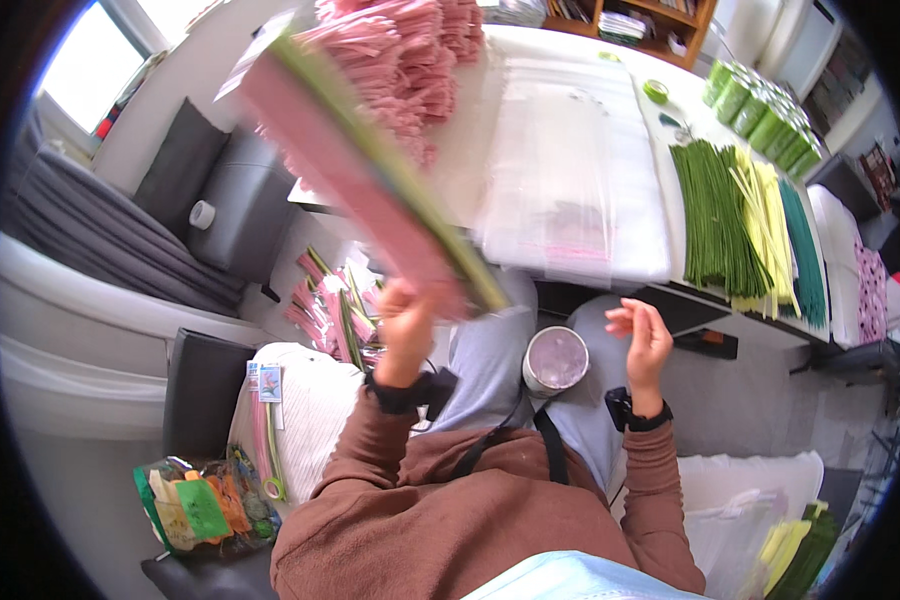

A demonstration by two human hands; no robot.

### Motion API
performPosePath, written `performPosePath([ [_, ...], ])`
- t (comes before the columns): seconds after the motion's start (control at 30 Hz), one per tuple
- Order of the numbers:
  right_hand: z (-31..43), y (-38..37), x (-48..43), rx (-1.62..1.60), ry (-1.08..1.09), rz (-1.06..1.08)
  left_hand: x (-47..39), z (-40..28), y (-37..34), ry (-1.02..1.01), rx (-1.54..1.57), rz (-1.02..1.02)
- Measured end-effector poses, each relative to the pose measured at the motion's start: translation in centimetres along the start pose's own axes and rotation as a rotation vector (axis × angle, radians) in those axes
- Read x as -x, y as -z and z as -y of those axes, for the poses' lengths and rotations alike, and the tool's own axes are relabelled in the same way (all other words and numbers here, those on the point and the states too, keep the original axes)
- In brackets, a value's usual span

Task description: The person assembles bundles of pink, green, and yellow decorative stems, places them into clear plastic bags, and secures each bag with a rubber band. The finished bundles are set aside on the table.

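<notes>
My left hand [406, 322] grips the near end of a long clear packet of pink and green stems [360, 195], blurred and tilted up to the left. My right hand [643, 337] is raised near the table edge with bent fingers and nothing seen in it. Between my thighs stands a round tub [557, 360]. A stack of clear plastic bags [555, 180] lies on the white table ahead. Behind the packet are heaped bundles of pink stems [420, 67]. Filled packets [341, 311] lie in a pile low on the left, beyond my left hand.
Dark green [712, 217], yellow [765, 232] and teal stems [804, 255] lie at the table's right, below green-wrapped rolls [761, 116]. Green tape [655, 91] is near them. A chair with a white cover [307, 420] stands left, beside a bag of coloured pieces [206, 506].
</notes>
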State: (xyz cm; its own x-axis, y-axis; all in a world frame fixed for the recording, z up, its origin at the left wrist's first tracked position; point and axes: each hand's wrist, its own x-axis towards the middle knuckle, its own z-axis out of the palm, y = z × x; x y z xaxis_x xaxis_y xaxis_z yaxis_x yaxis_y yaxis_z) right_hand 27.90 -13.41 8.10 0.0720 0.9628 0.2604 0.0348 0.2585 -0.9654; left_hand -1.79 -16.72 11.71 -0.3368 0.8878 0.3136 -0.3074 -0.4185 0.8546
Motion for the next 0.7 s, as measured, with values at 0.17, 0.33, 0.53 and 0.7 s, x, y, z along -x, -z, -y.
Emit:
performPosePath([
  [0.17, -1.8, 2.6, -0.4, 0.049, -0.128, -0.088, -0.2, -3.9, 14.1, -0.172, 0.077, -0.413],
  [0.33, -2.9, 3.9, -0.8, 0.039, -0.19, -0.135, 3.3, -1.5, 26.5, 0.206, -1.024, -0.632],
  [0.53, -2.3, 3.8, -1.9, 0.085, -0.243, -0.122, -11.3, -7.3, 25.5, -0.4, -0.934, -0.688],
  [0.7, -1.8, 2.4, -3.0, 0.122, -0.239, -0.085, -28.1, -16.1, 13.1, -0.682, -1.328, -0.269],
])
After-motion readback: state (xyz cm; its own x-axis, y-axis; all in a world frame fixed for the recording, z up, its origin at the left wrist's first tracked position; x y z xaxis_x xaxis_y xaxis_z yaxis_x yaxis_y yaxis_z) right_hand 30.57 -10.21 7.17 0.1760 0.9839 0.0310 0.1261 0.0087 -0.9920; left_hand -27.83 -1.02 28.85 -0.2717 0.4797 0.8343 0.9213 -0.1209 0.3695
